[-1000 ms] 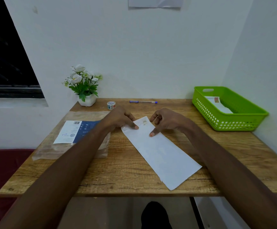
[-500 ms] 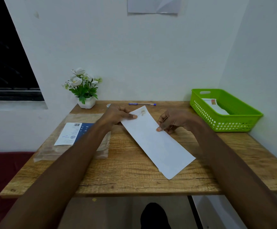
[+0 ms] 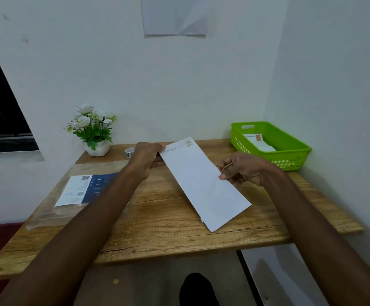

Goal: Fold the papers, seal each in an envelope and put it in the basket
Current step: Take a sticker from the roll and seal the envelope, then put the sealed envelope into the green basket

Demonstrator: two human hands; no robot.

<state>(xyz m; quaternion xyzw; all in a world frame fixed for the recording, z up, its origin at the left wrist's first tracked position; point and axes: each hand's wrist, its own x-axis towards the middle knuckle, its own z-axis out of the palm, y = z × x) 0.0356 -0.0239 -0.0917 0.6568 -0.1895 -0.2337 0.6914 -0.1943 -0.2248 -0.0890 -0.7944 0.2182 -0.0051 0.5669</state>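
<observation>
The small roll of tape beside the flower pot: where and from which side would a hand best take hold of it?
Grip the small roll of tape across its outer rim, coming from above. It appears to lie flat on the wooden table, hole upward, so the round wall is open to a pinch. The white flower pot stands close on its left and the left hand on its right, so sideways approaches look cramped.

Envelope (image 3: 204,184): plain white, small brownish mark at far corner. Basket (image 3: 290,151): bright green, lattice-cut walls; white envelope with red-orange patch inside (image 3: 257,140). Bench (image 3: 157,217): light brown woodgrain, dark streaks. Clear packet (image 3: 69,195) at left: white and dark blue label with barcode. Plant (image 3: 91,127): white flowers, green leaves, white pot. Walls white.
</observation>
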